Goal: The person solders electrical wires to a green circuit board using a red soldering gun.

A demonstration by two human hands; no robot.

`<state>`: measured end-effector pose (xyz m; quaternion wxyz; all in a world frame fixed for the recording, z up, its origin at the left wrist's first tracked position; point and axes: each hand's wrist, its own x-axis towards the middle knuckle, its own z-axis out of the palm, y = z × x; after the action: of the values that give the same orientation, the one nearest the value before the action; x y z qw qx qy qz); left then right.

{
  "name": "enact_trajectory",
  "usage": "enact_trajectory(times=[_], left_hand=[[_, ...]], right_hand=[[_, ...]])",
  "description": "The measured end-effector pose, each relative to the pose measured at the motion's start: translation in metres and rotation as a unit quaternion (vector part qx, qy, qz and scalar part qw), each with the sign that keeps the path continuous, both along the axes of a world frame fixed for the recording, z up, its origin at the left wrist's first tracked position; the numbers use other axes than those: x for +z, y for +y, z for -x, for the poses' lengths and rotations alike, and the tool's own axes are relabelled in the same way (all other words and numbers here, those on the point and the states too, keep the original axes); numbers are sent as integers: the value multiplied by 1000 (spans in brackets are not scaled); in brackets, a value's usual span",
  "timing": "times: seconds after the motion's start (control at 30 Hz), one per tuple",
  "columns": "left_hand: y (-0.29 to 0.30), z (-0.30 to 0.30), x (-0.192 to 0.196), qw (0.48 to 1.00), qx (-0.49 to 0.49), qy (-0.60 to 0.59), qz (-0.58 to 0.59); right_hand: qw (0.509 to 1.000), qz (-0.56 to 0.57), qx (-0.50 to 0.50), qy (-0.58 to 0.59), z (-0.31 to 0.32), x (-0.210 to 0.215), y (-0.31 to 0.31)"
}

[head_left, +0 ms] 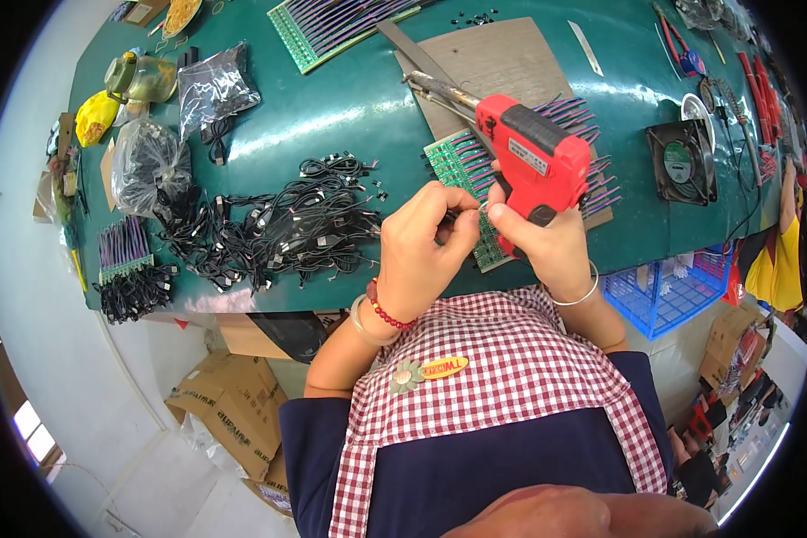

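My right hand point(547, 242) wraps its grip around the red soldering gun point(533, 157); my left hand point(421, 251) pinches a small black connector point(450, 215) above the green circuit board point(464, 170).

Red soldering gun point(533, 157): pistol-shaped, red plastic body with black trigger, long metal barrel pointing up and to the left. Held upright-tilted over the green circuit board point(464, 170), its grip enclosed from below.

Green circuit board: narrow strip, rows of purple and dark wires standing off its far edge. Lies flat, partly under the soldering gun.

Small black wire piece point(448, 215): pinched just beside the board's near edge; details too small to tell.
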<state>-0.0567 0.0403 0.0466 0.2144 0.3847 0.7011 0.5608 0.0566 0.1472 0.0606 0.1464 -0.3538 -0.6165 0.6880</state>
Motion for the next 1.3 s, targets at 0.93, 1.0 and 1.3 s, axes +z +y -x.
enact_trajectory(times=[0.93, 1.0, 1.3], left_hand=[[31, 50, -53, 970, 27, 202, 135], [32, 50, -53, 970, 28, 204, 129], [33, 50, -54, 971, 34, 199, 131]], right_hand=[[997, 4, -56, -54, -66, -24, -2], [997, -24, -34, -69, -69, -27, -1], [995, 3, -79, -65, -74, -25, -4]])
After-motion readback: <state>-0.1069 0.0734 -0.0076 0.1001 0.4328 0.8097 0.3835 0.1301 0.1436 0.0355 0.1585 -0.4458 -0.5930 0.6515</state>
